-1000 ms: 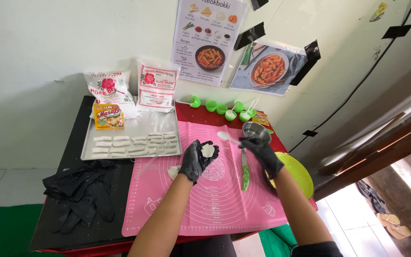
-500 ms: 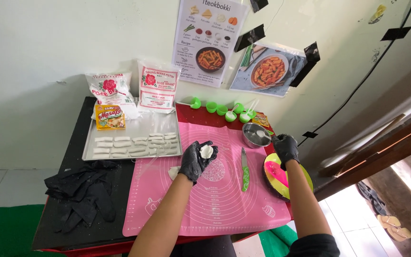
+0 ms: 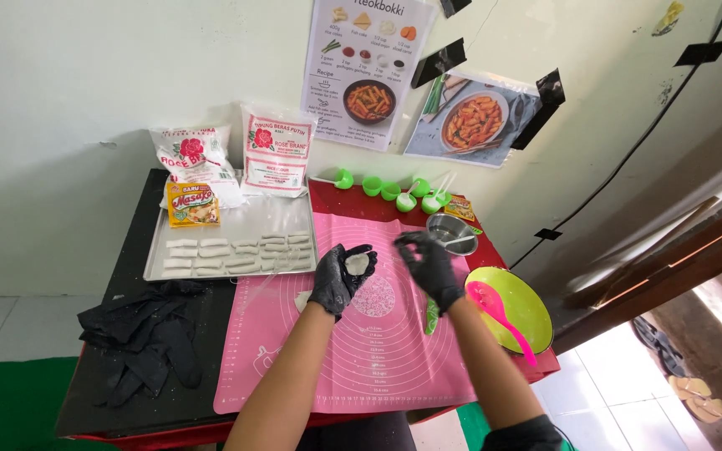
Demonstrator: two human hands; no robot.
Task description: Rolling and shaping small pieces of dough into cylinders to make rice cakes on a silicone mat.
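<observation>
Standing over the table, the person works in black gloves above a pink silicone mat [image 3: 353, 351]. The left hand [image 3: 340, 276] is turned palm-up and cupped, with a small pale lump of dough [image 3: 357, 264] resting in it, fingers curled loosely around the piece rather than squeezing it. The right hand [image 3: 428, 263] hovers just beside it, thumb and fingertips drawn together in a pinch; whether anything sits between them I cannot tell from here. The two hands are near each other but not touching.

Another pale bit of dough [image 3: 302, 300] lies on the mat just left of the left wrist. Behind the mat, a metal tray [image 3: 248, 230] carries rows of short white dough sticks [image 3: 236, 255] and a yellow packet [image 3: 192, 205], with two white flour bags [image 3: 240, 159] leaning on the wall. A small steel bowl [image 3: 451, 232] sits close behind the right hand, near a row of small green cups [image 3: 390, 189]. At the right edge, a lime-green plate [image 3: 518, 305] holds a pink spoon [image 3: 499, 313]. Spare black gloves [image 3: 139, 342] lie heaped on the left.
</observation>
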